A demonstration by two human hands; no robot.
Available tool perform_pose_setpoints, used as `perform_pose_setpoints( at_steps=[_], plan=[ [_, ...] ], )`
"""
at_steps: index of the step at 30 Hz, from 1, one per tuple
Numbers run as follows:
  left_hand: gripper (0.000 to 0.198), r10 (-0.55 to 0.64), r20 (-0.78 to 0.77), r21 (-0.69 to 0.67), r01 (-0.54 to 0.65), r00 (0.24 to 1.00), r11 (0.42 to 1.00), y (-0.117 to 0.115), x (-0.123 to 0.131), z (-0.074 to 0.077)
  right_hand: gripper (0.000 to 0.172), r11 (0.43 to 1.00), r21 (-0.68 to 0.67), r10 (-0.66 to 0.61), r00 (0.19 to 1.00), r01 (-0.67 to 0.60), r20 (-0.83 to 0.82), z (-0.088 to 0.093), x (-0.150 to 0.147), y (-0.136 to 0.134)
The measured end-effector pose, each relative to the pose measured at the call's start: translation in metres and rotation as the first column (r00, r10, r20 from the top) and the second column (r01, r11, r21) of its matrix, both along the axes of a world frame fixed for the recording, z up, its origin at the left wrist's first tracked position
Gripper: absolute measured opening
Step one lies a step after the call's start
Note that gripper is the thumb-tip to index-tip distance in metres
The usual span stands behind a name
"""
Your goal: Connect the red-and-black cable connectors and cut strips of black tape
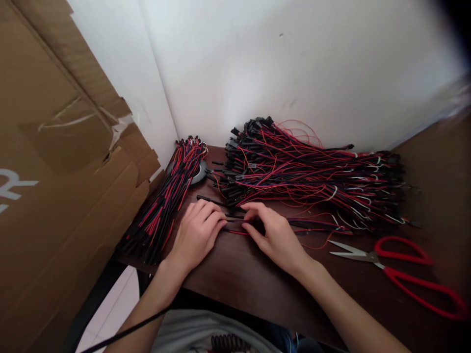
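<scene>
Roughly level, the wires [234, 217] run nine to three o'clock, pinched by the left hand [199, 228] towards nine and the right hand [275, 233] towards three.

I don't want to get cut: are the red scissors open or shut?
The scissors are slightly open: the two blade tips sit apart, with a gap between them.

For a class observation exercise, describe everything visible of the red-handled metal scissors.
The red-handled metal scissors lie partly open on the dark brown wooden-looking table. Two silvery, pointed blades face left, joined at a pivot; two plastic-looking red loops spread right. A thin red wire curves near the upper tip; contact is unclear. Nobody holds the scissors.
</scene>
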State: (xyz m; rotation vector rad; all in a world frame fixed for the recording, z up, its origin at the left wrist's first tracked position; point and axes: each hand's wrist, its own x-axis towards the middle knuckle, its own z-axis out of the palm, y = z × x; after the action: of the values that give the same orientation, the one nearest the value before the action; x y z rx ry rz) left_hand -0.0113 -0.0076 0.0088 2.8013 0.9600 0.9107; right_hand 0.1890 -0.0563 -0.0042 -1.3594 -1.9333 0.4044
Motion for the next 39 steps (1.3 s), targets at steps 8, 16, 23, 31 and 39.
perform_pose_setpoints(
  at_steps=[8,16,23,31,39],
  plan=[
    [0.014,-0.043,0.011,0.037,0.042,0.999,0.998,-0.002,0.005,-0.002,0.033,1.000,-0.001,-0.001,0.988,0.001,-0.153,0.001,-0.004,-0.003],
    [0.011,-0.071,0.126,0.019,0.069,0.990,0.997,-0.003,0.005,-0.004,0.031,0.999,-0.008,-0.042,0.974,0.041,-0.223,0.008,0.000,-0.002],
    [0.010,0.066,0.170,0.071,-0.079,0.983,0.994,-0.003,0.000,-0.004,0.030,0.992,-0.017,-0.128,0.968,0.127,-0.216,0.018,0.018,0.001],
    [0.013,0.038,0.249,0.019,-0.044,0.968,0.999,0.002,-0.003,-0.007,0.029,0.971,0.018,-0.229,0.943,0.240,-0.243,0.024,0.033,0.001],
    [0.015,-0.023,0.219,0.023,0.018,0.976,1.000,-0.001,0.000,-0.004,0.028,0.989,0.020,-0.135,0.962,0.144,-0.237,0.026,0.026,-0.002]
  ],
)
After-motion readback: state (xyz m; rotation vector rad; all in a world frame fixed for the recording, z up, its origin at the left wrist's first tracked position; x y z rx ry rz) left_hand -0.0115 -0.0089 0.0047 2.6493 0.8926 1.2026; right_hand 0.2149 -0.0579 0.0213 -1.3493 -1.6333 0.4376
